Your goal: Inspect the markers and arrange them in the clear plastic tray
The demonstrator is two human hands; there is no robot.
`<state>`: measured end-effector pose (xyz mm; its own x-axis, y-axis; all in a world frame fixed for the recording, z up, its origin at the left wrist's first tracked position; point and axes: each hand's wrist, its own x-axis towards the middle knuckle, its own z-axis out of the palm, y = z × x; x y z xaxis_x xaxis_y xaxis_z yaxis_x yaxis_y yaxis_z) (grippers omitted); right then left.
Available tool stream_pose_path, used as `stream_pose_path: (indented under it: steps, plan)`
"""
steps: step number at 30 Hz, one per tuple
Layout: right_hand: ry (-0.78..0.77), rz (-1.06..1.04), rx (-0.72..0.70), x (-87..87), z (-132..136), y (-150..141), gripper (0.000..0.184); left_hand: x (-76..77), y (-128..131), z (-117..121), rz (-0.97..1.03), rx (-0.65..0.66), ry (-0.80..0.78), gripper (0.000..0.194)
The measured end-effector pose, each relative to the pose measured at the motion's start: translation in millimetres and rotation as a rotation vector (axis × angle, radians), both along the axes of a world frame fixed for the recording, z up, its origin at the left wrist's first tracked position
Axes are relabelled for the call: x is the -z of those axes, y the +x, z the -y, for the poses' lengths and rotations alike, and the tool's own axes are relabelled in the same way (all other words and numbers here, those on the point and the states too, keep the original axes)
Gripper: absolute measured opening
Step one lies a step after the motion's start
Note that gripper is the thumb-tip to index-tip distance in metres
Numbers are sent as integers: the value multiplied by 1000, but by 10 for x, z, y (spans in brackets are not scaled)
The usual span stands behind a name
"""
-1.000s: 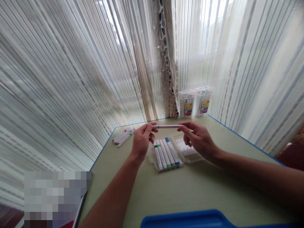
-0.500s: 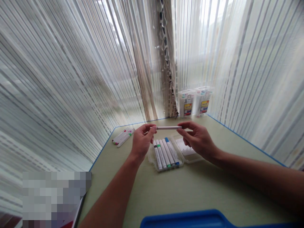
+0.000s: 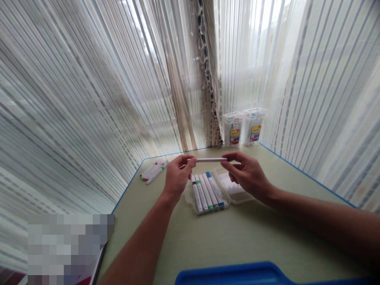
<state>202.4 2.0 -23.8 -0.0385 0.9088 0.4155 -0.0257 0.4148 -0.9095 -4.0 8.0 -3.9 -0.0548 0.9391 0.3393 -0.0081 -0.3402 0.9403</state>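
Observation:
I hold a white marker pen (image 3: 209,160) level above the table, one end in each hand. My left hand (image 3: 177,176) pinches its left end with thumb and fingers closed. My right hand (image 3: 247,174) pinches its right end the same way. Just below the pen lies an open clear plastic case (image 3: 208,192) holding several markers with coloured caps side by side. Its empty lid half (image 3: 234,186) lies to the right, under my right hand.
A few loose markers (image 3: 153,171) lie near the table's far left edge. Two boxed marker sets (image 3: 243,126) stand upright at the back by the striped curtains. A blue tray rim (image 3: 231,273) shows at the near edge. The green table (image 3: 237,237) has a blue border.
Both hands have stayed almost still with the pen between them; the pen sits a touch further left in the grip than a second ago.

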Motion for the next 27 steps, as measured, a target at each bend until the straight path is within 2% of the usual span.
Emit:
stream_pose_path:
  steps: [12, 27]
  plan:
    - [11, 11, -1, 1, 0, -4, 37, -18, 11, 12, 5, -7, -11, 34]
    - [-102, -22, 16, -53, 5, -15, 40, -26, 12, 43, 39, 32, -56, 33]
